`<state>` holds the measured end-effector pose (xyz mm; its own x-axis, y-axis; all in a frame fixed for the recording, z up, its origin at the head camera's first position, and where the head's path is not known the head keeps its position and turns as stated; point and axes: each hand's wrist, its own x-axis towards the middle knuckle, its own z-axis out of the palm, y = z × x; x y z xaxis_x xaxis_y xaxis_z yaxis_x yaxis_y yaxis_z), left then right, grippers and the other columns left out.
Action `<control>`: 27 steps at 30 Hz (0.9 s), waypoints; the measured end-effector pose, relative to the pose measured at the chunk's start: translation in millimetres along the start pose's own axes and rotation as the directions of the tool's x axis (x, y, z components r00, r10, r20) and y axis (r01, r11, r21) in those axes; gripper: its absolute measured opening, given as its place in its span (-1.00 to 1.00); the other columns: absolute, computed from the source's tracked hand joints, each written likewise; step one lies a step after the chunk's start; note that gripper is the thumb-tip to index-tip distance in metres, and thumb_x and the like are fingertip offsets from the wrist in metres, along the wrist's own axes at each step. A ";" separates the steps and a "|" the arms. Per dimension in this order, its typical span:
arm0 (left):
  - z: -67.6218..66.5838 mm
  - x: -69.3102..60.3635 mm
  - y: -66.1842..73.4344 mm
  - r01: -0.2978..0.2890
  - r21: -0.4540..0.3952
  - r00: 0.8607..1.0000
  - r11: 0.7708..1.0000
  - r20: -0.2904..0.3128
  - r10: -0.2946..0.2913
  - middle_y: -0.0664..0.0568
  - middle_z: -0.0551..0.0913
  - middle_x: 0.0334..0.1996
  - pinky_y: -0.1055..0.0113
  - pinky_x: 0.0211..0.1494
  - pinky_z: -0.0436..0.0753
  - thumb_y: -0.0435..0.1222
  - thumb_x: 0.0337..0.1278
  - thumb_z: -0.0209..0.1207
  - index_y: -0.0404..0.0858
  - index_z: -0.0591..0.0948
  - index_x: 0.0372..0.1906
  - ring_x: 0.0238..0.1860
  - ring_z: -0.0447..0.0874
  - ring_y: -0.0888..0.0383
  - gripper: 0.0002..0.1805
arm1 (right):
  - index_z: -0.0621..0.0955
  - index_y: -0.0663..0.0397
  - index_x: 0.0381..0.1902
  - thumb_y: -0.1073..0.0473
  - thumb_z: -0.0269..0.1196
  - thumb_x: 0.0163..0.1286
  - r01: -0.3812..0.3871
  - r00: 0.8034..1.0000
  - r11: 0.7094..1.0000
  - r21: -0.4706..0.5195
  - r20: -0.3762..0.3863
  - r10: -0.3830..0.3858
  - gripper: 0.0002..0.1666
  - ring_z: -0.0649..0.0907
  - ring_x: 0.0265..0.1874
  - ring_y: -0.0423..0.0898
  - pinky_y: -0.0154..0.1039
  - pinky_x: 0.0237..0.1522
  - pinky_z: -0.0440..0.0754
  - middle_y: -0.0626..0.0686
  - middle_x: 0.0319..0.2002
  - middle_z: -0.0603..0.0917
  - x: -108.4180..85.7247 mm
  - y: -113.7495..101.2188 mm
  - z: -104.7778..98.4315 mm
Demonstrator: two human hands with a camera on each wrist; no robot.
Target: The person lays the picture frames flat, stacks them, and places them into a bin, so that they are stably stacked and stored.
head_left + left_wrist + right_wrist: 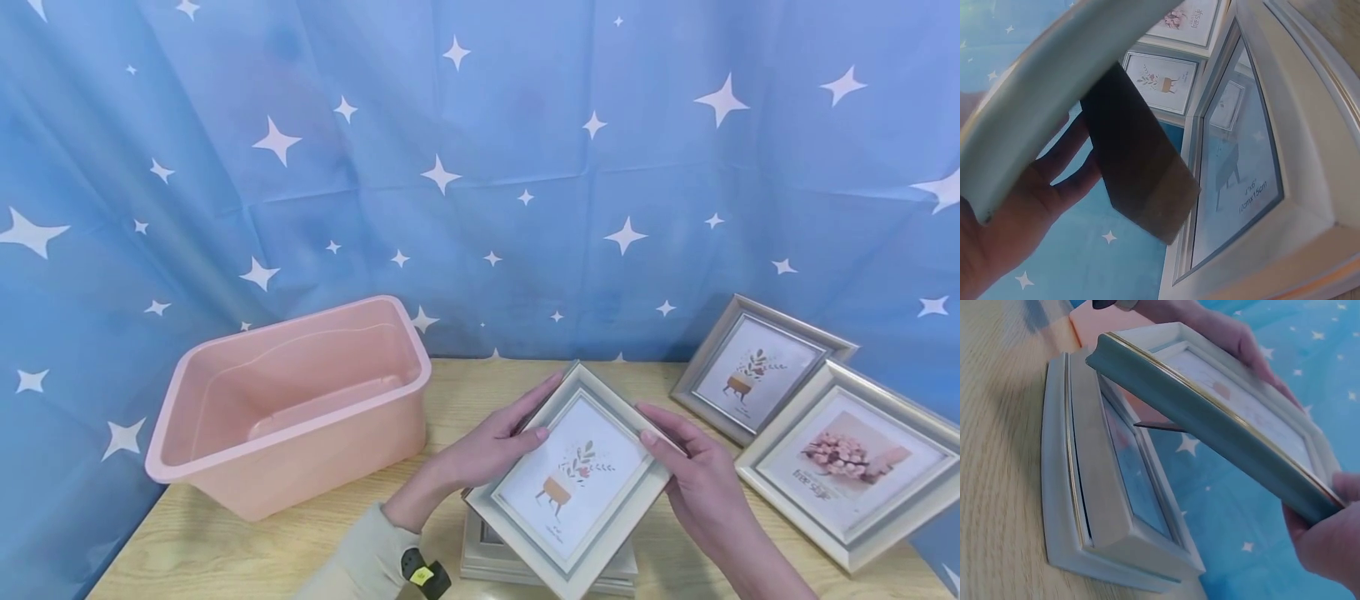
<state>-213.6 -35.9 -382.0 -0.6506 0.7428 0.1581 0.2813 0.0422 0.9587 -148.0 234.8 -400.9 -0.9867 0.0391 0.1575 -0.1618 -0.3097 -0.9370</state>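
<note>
Both hands hold a cream photo frame (pixel 581 500) tilted above the table, its plant-pot picture facing up. My left hand (pixel 483 446) grips its upper left edge, thumb on the front. At the right corner my right hand (pixel 705 483) pinches the rim between thumb and fingers. A dark stand (pixel 1138 156) sticks out from the held frame's back in the left wrist view. Below lies a stack of photo frames (pixel 1110 506), with the held frame partly covering it in the head view. The stack's top frame (pixel 1235 156) faces up.
A pink plastic bin (pixel 330 454) stands on the left of the wooden table (pixel 225 550). Two photo frames, a silver one (pixel 708 375) and a larger cream one (pixel 795 467), stand upright on the right. A blue star-patterned curtain (pixel 480 217) hangs behind.
</note>
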 end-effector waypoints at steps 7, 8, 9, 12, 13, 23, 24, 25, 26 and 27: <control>0.0 -0.2 -2.4 -0.008 -0.008 0.999 1.000 -0.034 0.008 0.20 0.19 0.56 0.26 -0.03 0.71 -0.29 0.63 -0.05 0.24 0.08 0.64 0.09 0.62 0.22 -0.32 | 0.71 -0.07 0.16 0.45 0.13 0.53 -0.026 0.999 1.000 -0.001 -0.027 0.026 -0.57 0.67 -0.10 -0.18 -0.31 -0.13 0.71 -0.06 0.07 0.61 0.2 -0.3 1.7; -0.1 -0.5 -2.7 -0.005 -0.004 0.999 1.000 -0.039 0.005 0.20 0.20 0.55 0.26 -0.03 0.71 -0.28 0.62 -0.05 0.24 0.09 0.64 0.09 0.62 0.22 -0.32 | 0.71 -0.07 0.15 0.45 0.13 0.53 -0.028 0.999 1.000 0.001 -0.031 0.028 -0.57 0.68 -0.11 -0.18 -0.30 -0.14 0.72 -0.06 0.06 0.61 0.4 -0.2 1.5; -0.2 -0.8 -3.2 -0.001 0.004 0.999 1.000 -0.045 0.001 0.20 0.21 0.55 0.27 -0.01 0.70 -0.28 0.62 -0.04 0.23 0.10 0.64 0.09 0.61 0.23 -0.33 | 0.71 -0.08 0.15 0.44 0.13 0.53 -0.034 0.999 0.999 0.003 -0.035 0.034 -0.57 0.69 -0.11 -0.18 -0.29 -0.14 0.72 -0.06 0.05 0.62 0.6 -0.2 1.3; -0.7 -2.7 -4.5 0.010 0.025 0.998 1.000 -0.065 -0.008 0.19 0.25 0.54 0.30 0.03 0.67 -0.26 0.60 -0.01 0.18 0.16 0.63 0.09 0.61 0.25 -0.35 | 0.71 -0.12 0.14 0.41 0.15 0.54 -0.054 0.997 0.999 0.001 -0.055 0.054 -0.59 0.69 -0.10 -0.17 -0.28 -0.14 0.72 -0.07 0.03 0.64 0.9 -0.4 0.8; -1.1 -3.6 -5.0 0.014 0.028 0.997 1.000 -0.070 -0.011 0.17 0.26 0.53 0.30 0.02 0.68 -0.26 0.60 0.00 0.17 0.18 0.62 0.07 0.63 0.24 -0.36 | 0.71 -0.13 0.13 0.40 0.16 0.54 -0.063 0.996 0.998 0.001 -0.060 0.063 -0.60 0.69 -0.10 -0.18 -0.28 -0.13 0.72 -0.07 0.03 0.64 0.7 -0.6 0.6; -5.5 -17.0 -14.7 0.036 -0.008 0.992 0.999 -0.123 -0.037 -0.06 0.47 0.40 0.23 -0.19 0.75 -0.29 0.55 0.08 0.04 0.31 0.58 -0.18 0.74 0.18 -0.40 | 0.73 -0.16 0.11 0.39 0.17 0.54 -0.075 0.993 0.997 -0.005 -0.091 0.074 -0.60 0.69 -0.07 -0.18 -0.28 -0.11 0.72 -0.10 0.03 0.66 -2.2 3.9 4.0; -6.0 -18.5 -15.4 0.041 -0.005 0.990 0.999 -0.135 -0.041 -0.05 0.49 0.38 0.24 -0.19 0.75 -0.29 0.54 0.09 0.05 0.34 0.57 -0.18 0.74 0.18 -0.40 | 0.73 -0.16 0.11 0.39 0.16 0.54 -0.070 0.994 0.998 0.004 -0.089 0.070 -0.60 0.70 -0.06 -0.17 -0.27 -0.11 0.72 -0.10 0.04 0.67 -2.2 4.6 3.8; -6.6 -20.3 -16.1 0.046 -0.003 0.988 0.999 -0.144 -0.046 -0.05 0.52 0.35 0.23 -0.20 0.76 -0.30 0.53 0.11 0.06 0.36 0.56 -0.18 0.75 0.18 -0.40 | 0.73 -0.15 0.11 0.40 0.15 0.54 -0.064 0.994 0.998 0.017 -0.088 0.065 -0.60 0.70 -0.06 -0.17 -0.27 -0.11 0.73 -0.11 0.04 0.68 -2.4 5.2 3.5; -7.2 -22.3 -16.4 0.048 -0.002 0.987 0.999 -0.153 -0.048 -0.04 0.53 0.34 0.23 -0.19 0.76 -0.31 0.52 0.12 0.06 0.38 0.54 -0.16 0.75 0.18 -0.41 | 0.72 -0.14 0.12 0.40 0.14 0.55 -0.059 0.994 0.998 0.031 -0.088 0.061 -0.59 0.70 -0.06 -0.17 -0.26 -0.10 0.73 -0.11 0.05 0.68 -2.9 6.0 2.8; -7.8 -24.1 -16.7 0.042 -0.001 0.986 0.999 -0.159 -0.041 -0.03 0.52 0.36 0.24 -0.16 0.76 -0.33 0.51 0.13 0.02 0.40 0.54 -0.14 0.74 0.18 -0.42 | 0.72 -0.14 0.12 0.40 0.14 0.55 -0.055 0.994 0.998 0.044 -0.088 0.058 -0.59 0.70 -0.05 -0.17 -0.26 -0.10 0.73 -0.11 0.05 0.69 -3.5 6.6 2.0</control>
<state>-208.1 -59.8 -400.0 -0.7655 0.6248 0.1539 0.2534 0.0728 0.9646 -145.6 230.7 -407.0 -0.9918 0.1042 0.0745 -0.1069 -0.3526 -0.9297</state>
